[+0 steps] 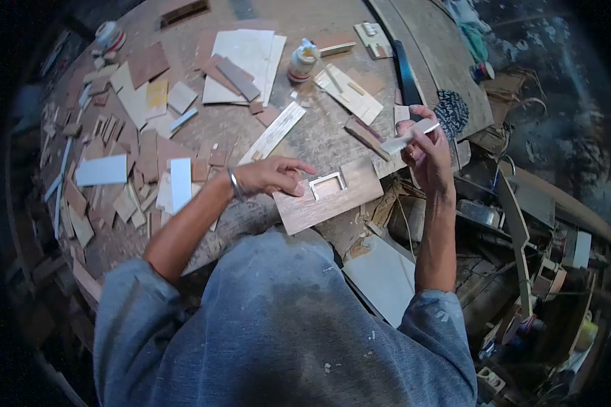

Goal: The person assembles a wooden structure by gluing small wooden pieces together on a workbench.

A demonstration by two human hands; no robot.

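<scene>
The left hand (271, 175) lies with its fingers loosely bent and grips nothing, pressing down the left end of the board (299, 207). The board juts over the near edge of the bench (319, 136) and carries a small framed window (327, 185). The right hand (424, 152) is raised just beyond the board's right end, pinching a thin pale strip (406, 139). Firm downward pressure should keep the overhanging board from tipping, and a light pinch should spare the strip from bending.

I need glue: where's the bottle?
In the head view, the glue bottle stands at the far middle of the workbench, just right of the stack of pale sheets.
</scene>
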